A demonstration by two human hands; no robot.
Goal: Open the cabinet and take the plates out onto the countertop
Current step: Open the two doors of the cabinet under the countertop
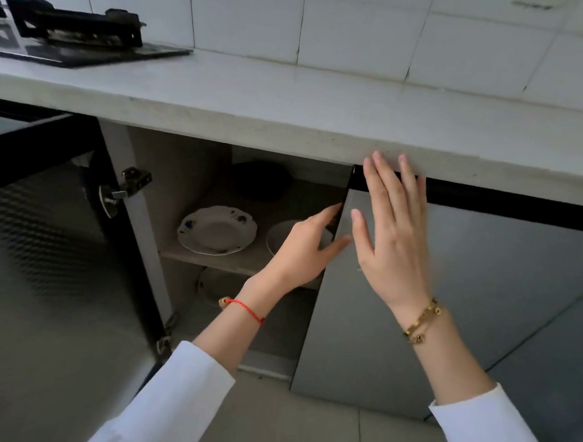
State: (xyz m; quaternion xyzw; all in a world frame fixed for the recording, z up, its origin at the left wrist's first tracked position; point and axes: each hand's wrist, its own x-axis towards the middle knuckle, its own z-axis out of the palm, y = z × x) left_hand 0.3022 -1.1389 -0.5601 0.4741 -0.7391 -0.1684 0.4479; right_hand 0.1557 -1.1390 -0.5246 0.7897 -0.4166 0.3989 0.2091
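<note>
- Under the countertop [290, 95], left door's open; plates [217, 230] sit on the shelf.
- Left hand [302, 251] reaches in, fingers straight; right hand [394, 233] spread on the right door [482, 298].
- Looks like ceramic: stiff, slick, chippable, so grab by the rim.

left door [45, 258] swung wide, right door [363, 309] blocking second plate [277, 235]

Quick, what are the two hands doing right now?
Left hand: open, fingers hooking the right door's edge, holding nothing.
Right hand: open, fingers straight and spread in front of that door, holding nothing.
</note>
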